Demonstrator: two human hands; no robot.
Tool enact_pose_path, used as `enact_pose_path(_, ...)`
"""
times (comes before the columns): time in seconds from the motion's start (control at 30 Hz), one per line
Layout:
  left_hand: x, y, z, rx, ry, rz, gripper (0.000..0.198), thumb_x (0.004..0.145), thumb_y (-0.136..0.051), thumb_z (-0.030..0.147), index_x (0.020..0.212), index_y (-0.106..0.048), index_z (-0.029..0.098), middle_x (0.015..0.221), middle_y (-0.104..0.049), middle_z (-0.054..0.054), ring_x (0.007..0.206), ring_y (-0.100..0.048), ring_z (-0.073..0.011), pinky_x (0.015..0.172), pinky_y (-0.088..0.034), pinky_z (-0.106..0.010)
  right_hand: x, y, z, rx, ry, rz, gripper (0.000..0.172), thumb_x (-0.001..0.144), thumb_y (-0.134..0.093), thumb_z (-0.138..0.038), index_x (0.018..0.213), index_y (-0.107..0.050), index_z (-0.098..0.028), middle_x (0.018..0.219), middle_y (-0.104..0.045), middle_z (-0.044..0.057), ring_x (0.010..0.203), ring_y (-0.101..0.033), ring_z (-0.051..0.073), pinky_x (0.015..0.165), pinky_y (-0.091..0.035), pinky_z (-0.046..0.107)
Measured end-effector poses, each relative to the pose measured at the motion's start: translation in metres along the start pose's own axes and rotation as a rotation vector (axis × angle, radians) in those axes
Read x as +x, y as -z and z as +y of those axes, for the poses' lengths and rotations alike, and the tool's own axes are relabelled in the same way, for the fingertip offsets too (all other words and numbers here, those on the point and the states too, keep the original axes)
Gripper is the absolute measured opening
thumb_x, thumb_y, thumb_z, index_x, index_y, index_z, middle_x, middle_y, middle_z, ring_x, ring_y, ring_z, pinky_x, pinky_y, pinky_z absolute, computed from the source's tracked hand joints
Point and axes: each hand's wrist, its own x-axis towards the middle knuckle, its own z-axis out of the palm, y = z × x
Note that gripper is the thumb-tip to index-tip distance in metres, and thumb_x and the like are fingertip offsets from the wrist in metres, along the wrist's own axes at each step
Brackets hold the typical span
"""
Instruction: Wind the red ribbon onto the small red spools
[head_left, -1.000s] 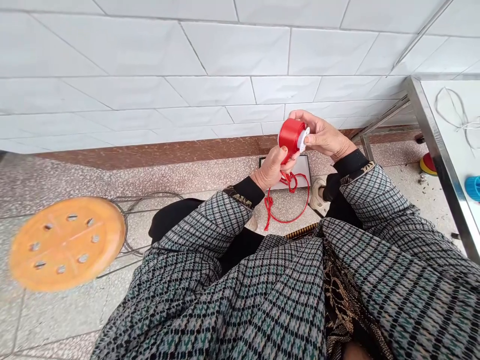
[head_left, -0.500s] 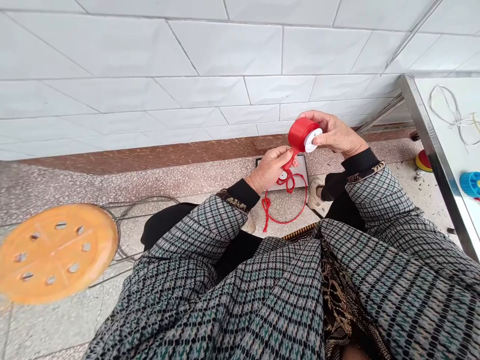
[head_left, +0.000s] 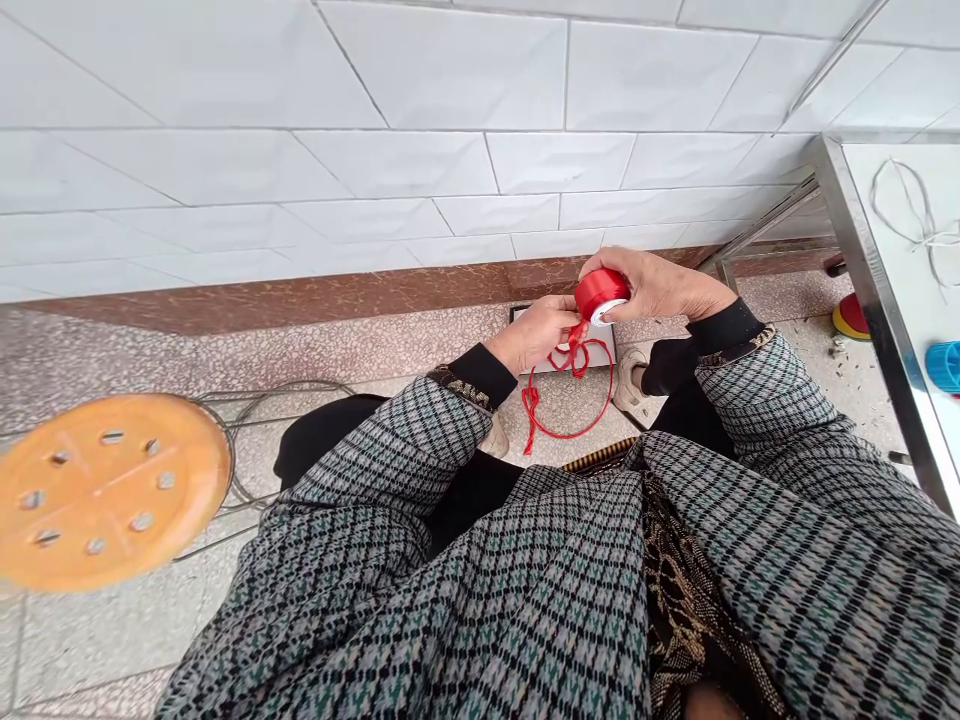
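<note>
My right hand [head_left: 651, 284] is wrapped round a red ribbon spool [head_left: 600, 294] with a white end face. Just left of the spool, my left hand [head_left: 541, 332] pinches the loose red ribbon [head_left: 577, 335] that comes off it. Below my hands a thin red cord [head_left: 571, 437] forms a large loop, with small loops at its top and a knotted end [head_left: 530, 402] at its left. Behind the cord, a white panel with a dark edge [head_left: 600, 350] lies on the floor, partly covered by my left hand and the ribbon.
An orange round stool [head_left: 112, 490] with holes stands at left. On the right is a metal-framed table [head_left: 874, 270] with a pale cord [head_left: 926, 215] and a blue plastic spool [head_left: 943, 366]. A red and yellow object [head_left: 851, 317] sits beneath it. The tiled wall [head_left: 465, 80] rises ahead.
My right hand has lowered the spool slightly and tilted its white face downward. The spool is now closer to my left hand, with less ribbon showing between them. The view has shifted slightly.
</note>
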Motion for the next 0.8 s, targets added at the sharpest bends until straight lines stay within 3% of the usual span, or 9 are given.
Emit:
enact_pose_path(0.1, 0.004, 0.006, -0.003, -0.015, -0.003, 0.006, 0.016, 0.07, -0.062, 0.002, 0.078, -0.07, 0.013, 0.068, -0.066, -0.003, 0.06, -0.058, -0.0122, 0.068, -0.051, -0.03, 0.002, -0.001, 0.0, -0.097, 0.036, -0.066, 0.047, 0.071, -0.083, -0.02, 0.117, -0.072, -0.019, 0.119, -0.071, 0.01, 0.112, -0.062, 0.027, 0.107, -0.049, 0.048)
enact_pose_path(0.2, 0.006, 0.011, -0.003, -0.093, 0.024, -0.072, 0.006, 0.074, -0.061, 0.016, 0.072, -0.067, 0.015, 0.068, -0.068, -0.007, 0.06, -0.06, -0.016, 0.068, -0.054, -0.035, 0.003, -0.001, 0.0, -0.14, 0.082, -0.135, 0.043, 0.074, -0.083, -0.021, 0.116, -0.072, -0.019, 0.115, -0.07, 0.009, 0.112, -0.06, 0.027, 0.11, -0.047, 0.048)
enact_pose_path(0.33, 0.006, 0.013, -0.006, -0.099, 0.011, -0.17, 0.024, 0.087, -0.069, 0.04, 0.09, -0.072, 0.016, 0.084, -0.075, -0.011, 0.071, -0.067, -0.0201, 0.073, -0.058, -0.038, 0.003, -0.003, -0.003, -0.196, 0.119, -0.158, 0.033, 0.076, -0.082, -0.023, 0.107, -0.071, -0.022, 0.107, -0.068, 0.006, 0.107, -0.057, 0.024, 0.11, -0.045, 0.047)
enact_pose_path(0.43, 0.008, 0.011, -0.011, -0.03, -0.056, -0.146, 0.038, 0.089, -0.077, 0.054, 0.095, -0.072, 0.017, 0.087, -0.075, -0.01, 0.072, -0.065, -0.0175, 0.07, -0.055, -0.033, 0.004, -0.006, -0.005, -0.221, 0.12, -0.15, 0.03, 0.077, -0.081, -0.022, 0.105, -0.07, -0.021, 0.105, -0.066, 0.006, 0.106, -0.058, 0.024, 0.11, -0.045, 0.047)
enact_pose_path(0.53, 0.011, 0.009, -0.015, 0.0, -0.11, -0.116, 0.042, 0.089, -0.08, 0.058, 0.095, -0.071, 0.017, 0.083, -0.073, -0.008, 0.068, -0.061, -0.0146, 0.065, -0.052, -0.029, 0.005, -0.008, -0.003, -0.211, 0.104, -0.107, 0.037, 0.078, -0.083, -0.025, 0.112, -0.071, -0.019, 0.112, -0.067, 0.009, 0.111, -0.057, 0.026, 0.111, -0.044, 0.048)
enact_pose_path(0.67, 0.015, 0.007, -0.014, -0.087, -0.249, -0.101, 0.048, 0.093, -0.073, 0.067, 0.102, -0.068, 0.02, 0.087, -0.074, -0.007, 0.075, -0.065, -0.0165, 0.067, -0.055, -0.03, 0.009, -0.008, 0.008, 0.017, 0.035, 0.058, 0.059, 0.075, -0.092, -0.039, 0.124, -0.067, -0.017, 0.12, -0.066, 0.01, 0.11, -0.059, 0.025, 0.103, -0.049, 0.045)
enact_pose_path(0.8, 0.015, 0.004, -0.01, -0.181, -0.386, -0.129, 0.057, 0.093, -0.069, 0.075, 0.109, -0.069, 0.021, 0.093, -0.076, -0.007, 0.087, -0.07, -0.0193, 0.075, -0.058, -0.032, 0.012, -0.012, 0.013, 0.353, -0.037, 0.08, 0.071, 0.07, -0.098, -0.051, 0.123, -0.064, -0.018, 0.114, -0.068, 0.006, 0.104, -0.062, 0.022, 0.093, -0.053, 0.038)
